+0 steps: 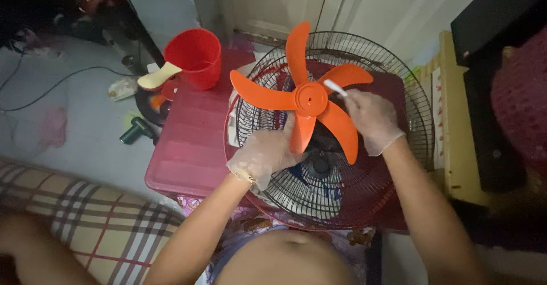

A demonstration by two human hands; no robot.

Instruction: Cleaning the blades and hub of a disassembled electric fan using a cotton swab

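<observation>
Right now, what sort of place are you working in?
Probably a room in a home, with the work done low, near the floor. A plaid cushion, a red plastic bucket on a pink storage-box lid and white panelled doors suggest it.

One head-worn camera looks steeply down, close over the person's lap, at the orange fan blade (310,100) and wire fan guard (393,171).
</observation>
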